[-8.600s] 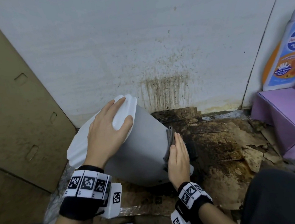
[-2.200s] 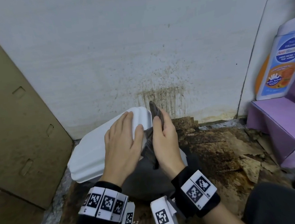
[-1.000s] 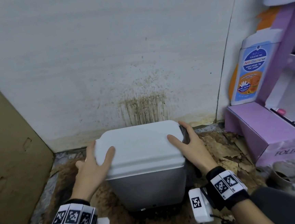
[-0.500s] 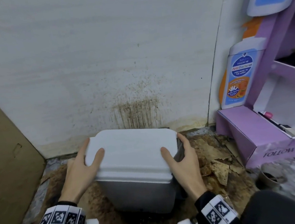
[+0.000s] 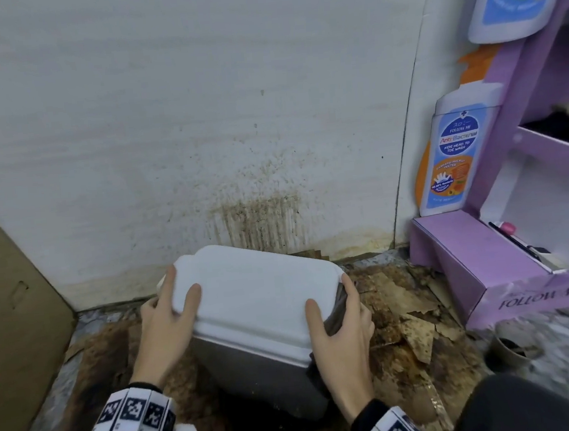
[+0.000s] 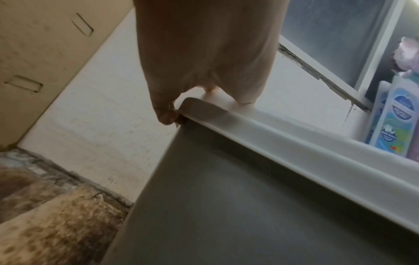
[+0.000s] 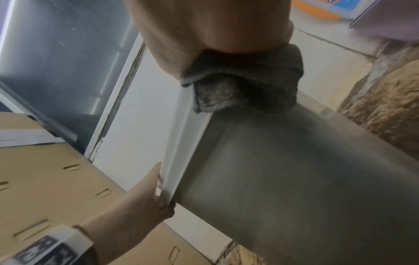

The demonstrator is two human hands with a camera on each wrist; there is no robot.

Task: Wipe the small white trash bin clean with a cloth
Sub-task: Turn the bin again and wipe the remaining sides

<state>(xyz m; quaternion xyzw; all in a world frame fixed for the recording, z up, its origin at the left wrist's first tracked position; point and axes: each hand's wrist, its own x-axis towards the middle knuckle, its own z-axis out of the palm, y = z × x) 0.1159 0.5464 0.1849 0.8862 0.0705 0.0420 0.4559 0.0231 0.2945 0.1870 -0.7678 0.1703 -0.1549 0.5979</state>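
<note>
The small bin point(image 5: 253, 352), grey in the body with a white lid point(image 5: 258, 286), stands upright on a stained floor point(image 5: 401, 311) close to a white wall point(image 5: 199, 119) streaked brown just behind it. The left hand point(image 5: 163, 325) grips the lid's left edge, thumb lying on top and fingers point(image 6: 166, 116) curled down round the rim. The right hand point(image 5: 338, 334) holds the right edge the same way, thumb on the lid, with a dark grey cloth point(image 7: 244, 89) bunched between its palm and the bin's upper corner; its fingers wrap round the cloth and lid edge together. A brown cardboard panel point(image 5: 15, 342) leans at the left. To the right a purple cardboard stand point(image 5: 480, 267) sits on the floor, with a wash bottle display point(image 5: 453, 152) rising behind it.
</note>
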